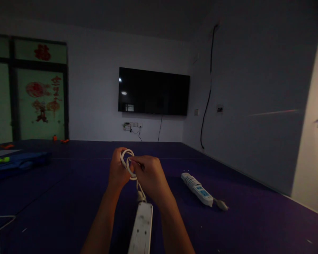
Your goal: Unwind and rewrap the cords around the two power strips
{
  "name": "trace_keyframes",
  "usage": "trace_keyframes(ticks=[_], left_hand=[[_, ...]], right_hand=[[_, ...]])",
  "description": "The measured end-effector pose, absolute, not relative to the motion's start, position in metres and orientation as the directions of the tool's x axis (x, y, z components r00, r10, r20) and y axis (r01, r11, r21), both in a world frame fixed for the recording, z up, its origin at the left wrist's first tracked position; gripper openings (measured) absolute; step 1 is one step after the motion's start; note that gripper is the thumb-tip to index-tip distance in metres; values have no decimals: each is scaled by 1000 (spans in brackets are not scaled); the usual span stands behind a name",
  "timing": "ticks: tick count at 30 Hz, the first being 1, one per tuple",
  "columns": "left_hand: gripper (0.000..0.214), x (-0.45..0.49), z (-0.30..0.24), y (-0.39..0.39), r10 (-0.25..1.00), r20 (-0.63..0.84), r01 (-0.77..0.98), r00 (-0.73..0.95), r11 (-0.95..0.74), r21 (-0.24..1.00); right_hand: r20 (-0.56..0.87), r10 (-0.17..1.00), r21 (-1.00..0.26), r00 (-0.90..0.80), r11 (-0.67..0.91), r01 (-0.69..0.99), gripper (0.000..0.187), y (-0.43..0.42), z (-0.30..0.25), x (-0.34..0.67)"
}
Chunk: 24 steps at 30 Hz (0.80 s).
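Between my two hands is a white power cord bent into small loops. My left hand is closed around the left side of the loops. Pinched fingers of my right hand grip the cord on the other side. From there the cord runs down to a white power strip, which lies on the purple surface between my forearms, its near end cut off by the frame. A second power strip, with blue sockets, lies to the right with its cord wound round it and its plug beside one end.
The purple surface reaches to the walls. At left lie blue cloth and a loose white cable. Small orange items lie near the glass door. A television hangs ahead; a black cable hangs on the right wall.
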<state>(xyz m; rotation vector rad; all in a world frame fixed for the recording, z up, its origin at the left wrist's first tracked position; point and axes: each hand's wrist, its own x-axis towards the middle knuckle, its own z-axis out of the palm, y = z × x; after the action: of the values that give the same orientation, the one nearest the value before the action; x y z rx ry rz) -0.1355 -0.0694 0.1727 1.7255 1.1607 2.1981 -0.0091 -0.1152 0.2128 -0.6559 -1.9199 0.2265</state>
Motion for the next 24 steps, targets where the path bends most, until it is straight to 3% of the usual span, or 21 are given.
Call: trace_keyframes(ticks=[6,11,16,20,24], left_hand=[[68,-132,182,-78,607,782,298,-139,-728,618],[33,-129,172,-67,545,838,327,16,-795,511],[64,-116,164,-59,634,772,299,37,-744,597],[75,-102,168,-66,671,740,288,41,-717,635],[73,-94,165,-66,715,699,295,6,-669,682]], right_hand=[[762,630,-620,-152,777,111,22,-103,209,-10],[657,746,-738,-112,604,-302,25,-87,204,-8],[646,742,-656,-181,417,-630,39,-82,203,-10],[648,754,-572,-109,387,-723,36,-81,203,-11],[629,771,-537,-103,336,-774,34,-79,203,-8]])
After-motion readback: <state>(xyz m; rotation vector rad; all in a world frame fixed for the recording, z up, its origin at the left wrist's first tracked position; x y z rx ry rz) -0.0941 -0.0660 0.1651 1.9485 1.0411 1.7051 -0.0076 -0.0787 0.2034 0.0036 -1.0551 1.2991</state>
